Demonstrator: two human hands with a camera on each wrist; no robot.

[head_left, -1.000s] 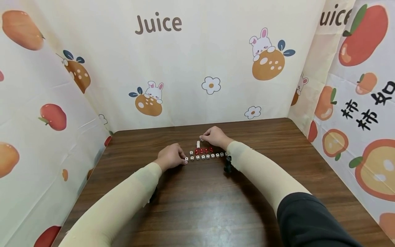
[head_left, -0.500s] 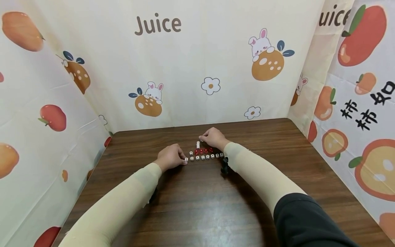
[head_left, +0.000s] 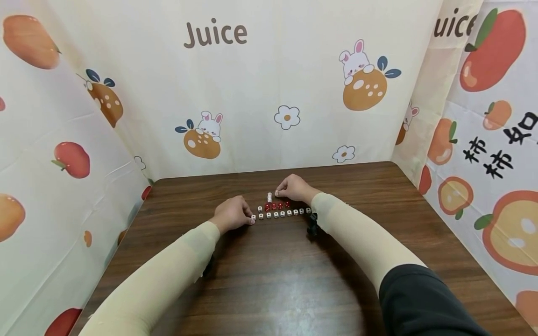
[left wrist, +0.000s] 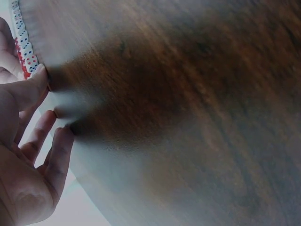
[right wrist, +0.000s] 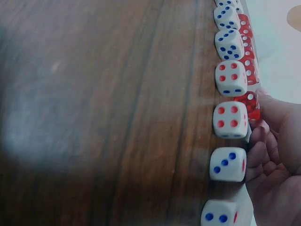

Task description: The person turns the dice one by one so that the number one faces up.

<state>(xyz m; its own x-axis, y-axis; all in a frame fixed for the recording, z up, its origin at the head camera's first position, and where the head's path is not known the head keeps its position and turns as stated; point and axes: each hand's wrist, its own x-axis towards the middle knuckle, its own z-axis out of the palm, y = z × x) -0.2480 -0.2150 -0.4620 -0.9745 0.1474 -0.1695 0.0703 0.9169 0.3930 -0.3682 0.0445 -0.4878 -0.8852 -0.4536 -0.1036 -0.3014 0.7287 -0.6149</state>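
Note:
In the head view a front row of white dice (head_left: pixel 282 214) runs left to right. At its left end my left hand (head_left: pixel 233 213) pinches the end white die (head_left: pixel 253 217) between thumb and finger. Behind that row are several red dice (head_left: pixel 280 206), with one white die (head_left: pixel 259 209) to their left. A short column of white dice (head_left: pixel 269 197) shows behind the red ones. My right hand (head_left: pixel 295 187) pinches another white die (head_left: pixel 276 193) just right of this column. In the right wrist view, my right hand (right wrist: pixel 277 150) is partly hidden behind the front row.
All the dice stand on a brown wooden table (head_left: pixel 269 280). A pale fruit-print curtain (head_left: pixel 260 93) encloses its back and sides. A black object (head_left: pixel 312 226) sits at the right wrist, close to the row's right end.
My right hand, with the white die, has shifted slightly right and nearer, opening a small gap from the white column. My left hand stays at the row's left end.

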